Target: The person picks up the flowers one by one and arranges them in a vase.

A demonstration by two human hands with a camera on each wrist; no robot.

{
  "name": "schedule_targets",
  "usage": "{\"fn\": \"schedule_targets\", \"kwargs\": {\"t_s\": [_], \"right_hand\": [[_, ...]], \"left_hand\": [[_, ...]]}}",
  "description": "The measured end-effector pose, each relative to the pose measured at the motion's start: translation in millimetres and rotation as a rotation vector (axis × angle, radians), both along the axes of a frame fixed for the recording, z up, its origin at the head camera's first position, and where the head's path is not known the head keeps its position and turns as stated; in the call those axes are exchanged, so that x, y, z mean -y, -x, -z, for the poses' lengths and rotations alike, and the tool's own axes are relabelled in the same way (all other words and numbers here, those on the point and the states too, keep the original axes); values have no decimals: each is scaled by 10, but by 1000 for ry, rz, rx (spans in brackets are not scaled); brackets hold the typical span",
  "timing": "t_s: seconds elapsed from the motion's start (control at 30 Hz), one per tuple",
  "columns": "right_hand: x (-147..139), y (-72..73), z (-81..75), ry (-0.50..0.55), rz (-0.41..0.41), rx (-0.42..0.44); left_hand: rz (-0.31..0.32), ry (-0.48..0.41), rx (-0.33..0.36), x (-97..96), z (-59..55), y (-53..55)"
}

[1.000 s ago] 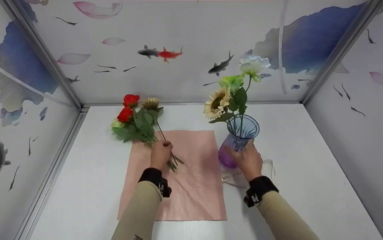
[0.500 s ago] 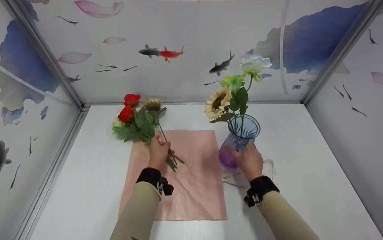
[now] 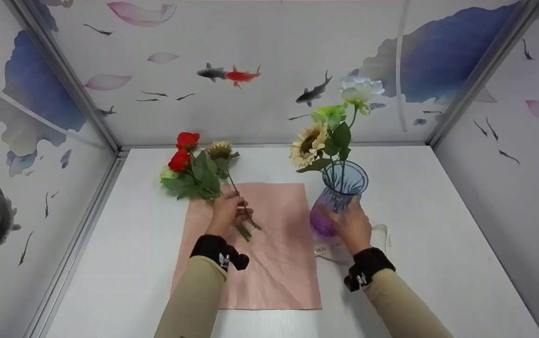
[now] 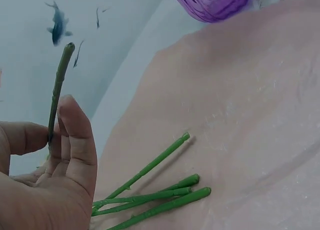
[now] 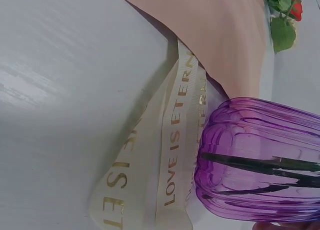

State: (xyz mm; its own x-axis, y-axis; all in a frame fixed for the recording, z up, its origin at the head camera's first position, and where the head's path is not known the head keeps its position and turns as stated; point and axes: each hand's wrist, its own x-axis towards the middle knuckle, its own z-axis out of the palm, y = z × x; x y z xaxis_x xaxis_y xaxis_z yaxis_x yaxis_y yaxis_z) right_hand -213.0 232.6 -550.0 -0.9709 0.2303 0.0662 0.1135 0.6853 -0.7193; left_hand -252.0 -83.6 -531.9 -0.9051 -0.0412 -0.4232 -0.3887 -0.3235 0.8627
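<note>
In the head view my left hand (image 3: 226, 215) pinches the stem of a pale sunflower (image 3: 220, 150) between thumb and fingers. That stem (image 4: 59, 85) stands raised in the left wrist view, apart from several green stems (image 4: 165, 202) lying on pink wrapping paper (image 3: 278, 263). Red roses (image 3: 179, 160), leaves and a light green bloom lie to the left of the sunflower. My right hand (image 3: 353, 224) grips a blue-to-purple glass vase (image 3: 322, 221). Inside the vase stand a cream sunflower (image 3: 308, 144), a green flower (image 3: 329, 115) and a white flower (image 3: 361, 90).
A cream ribbon (image 5: 175, 135) with gold lettering lies under and beside the vase, overlapping the paper's edge in the right wrist view. Printed walls enclose the white table (image 3: 438, 225) at the back and both sides.
My left hand has shifted its fingers onto the single sunflower stem, and that flower has moved slightly right, away from the roses. My right hand keeps its grip on the vase.
</note>
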Motion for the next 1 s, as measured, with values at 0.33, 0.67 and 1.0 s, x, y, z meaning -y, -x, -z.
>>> {"fn": "schedule_targets", "kwargs": {"t_s": [0.33,0.67,1.0], "right_hand": [[-21,24,27,29,-19,-21],[-85,73,11,221,-133,-85],[-120,147,-94,252,-203,-138]], "left_hand": [[9,-68,35,-5,-39,27],[19,-116,32,-2,-77,51],[27,-160,18,8,-55,47]]}}
